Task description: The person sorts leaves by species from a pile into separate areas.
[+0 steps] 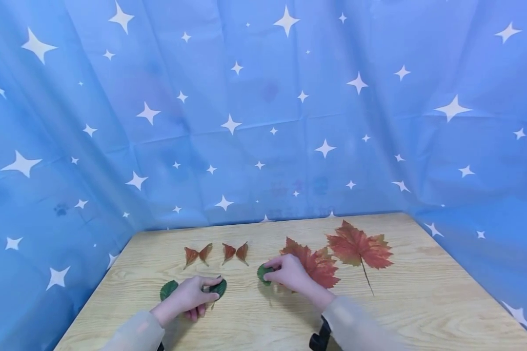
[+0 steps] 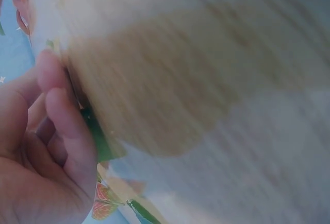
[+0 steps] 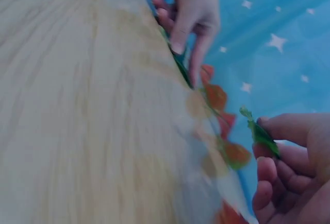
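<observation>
In the head view, my left hand (image 1: 192, 294) is low over the table, thumb and forefinger pinching a dark green leaf (image 1: 220, 288) at the tabletop. Another green leaf (image 1: 169, 289) lies just left of that hand, partly behind it. My right hand (image 1: 292, 275) pinches a smaller green leaf (image 1: 263, 276) between thumb and fingers. The right wrist view shows this leaf (image 3: 262, 137) held clear of the table, its edge curled. Beneath and behind the right hand lies a red maple leaf (image 1: 318, 265), partly covered by it.
Two pairs of small reddish-brown leaves, a left pair (image 1: 197, 254) and a right pair (image 1: 235, 252), lie farther back. A second red maple leaf (image 1: 360, 245) with a long stem lies at the right. The wooden table (image 1: 421, 292) ends at a blue star-patterned curtain (image 1: 263, 107).
</observation>
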A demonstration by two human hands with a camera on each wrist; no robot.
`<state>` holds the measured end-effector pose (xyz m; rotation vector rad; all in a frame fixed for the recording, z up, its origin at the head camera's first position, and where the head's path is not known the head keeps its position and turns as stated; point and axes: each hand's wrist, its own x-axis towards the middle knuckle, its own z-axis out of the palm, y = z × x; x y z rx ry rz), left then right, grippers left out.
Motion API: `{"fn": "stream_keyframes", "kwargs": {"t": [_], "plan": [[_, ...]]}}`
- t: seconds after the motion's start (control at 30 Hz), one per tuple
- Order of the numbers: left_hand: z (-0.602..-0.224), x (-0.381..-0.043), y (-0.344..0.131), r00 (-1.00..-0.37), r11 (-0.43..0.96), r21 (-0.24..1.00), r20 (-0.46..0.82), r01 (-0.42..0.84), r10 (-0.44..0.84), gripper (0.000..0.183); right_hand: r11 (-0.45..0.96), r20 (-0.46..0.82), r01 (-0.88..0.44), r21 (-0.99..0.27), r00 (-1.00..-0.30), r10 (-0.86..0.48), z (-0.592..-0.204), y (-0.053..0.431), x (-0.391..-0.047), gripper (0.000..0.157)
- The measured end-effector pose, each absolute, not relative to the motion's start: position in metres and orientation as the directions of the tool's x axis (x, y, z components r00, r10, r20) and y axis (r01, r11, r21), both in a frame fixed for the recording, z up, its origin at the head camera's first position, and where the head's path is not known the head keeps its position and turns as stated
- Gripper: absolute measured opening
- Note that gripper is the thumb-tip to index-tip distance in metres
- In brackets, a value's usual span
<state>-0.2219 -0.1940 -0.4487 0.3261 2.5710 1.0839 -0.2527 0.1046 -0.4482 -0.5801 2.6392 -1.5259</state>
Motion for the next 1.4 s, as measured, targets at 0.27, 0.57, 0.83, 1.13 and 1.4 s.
{"fn": "stream_keyframes", "kwargs": {"t": [0.27,0.57,0.83,1.13,1.4], "plan": [[-0.449,-0.221,-0.191,-0.92,0.699,0.71,-0.21,0.089,0.331,0.053,0.44,0.151,-0.333,-0.834,-0.905,-0.397,-0.464,0.065,-0.258,0.025],[-0.45,-0.221,-0.191,-0.918,0.697,0.712,-0.217,0.083,0.332,0.054,0.505,0.119,-0.303,-0.808,-0.924,-0.364,-0.474,0.041,-0.257,0.027],[-0.451,-0.223,-0.191,-0.921,0.718,0.691,-0.227,0.078,0.318,0.053,0.591,0.076,-0.286,-0.755,-0.932,-0.354,-0.472,0.033,-0.258,0.025],[-0.447,-0.223,-0.19,-0.926,0.732,0.673,-0.203,0.104,0.319,0.05,0.679,0.063,-0.362,-0.639,-0.904,-0.423,-0.471,0.027,-0.256,0.024],[-0.447,-0.227,-0.186,-0.947,0.769,0.612,-0.1,0.184,0.306,0.047,0.676,0.067,-0.361,-0.642,-0.905,-0.42,-0.471,0.026,-0.258,0.021]]}}
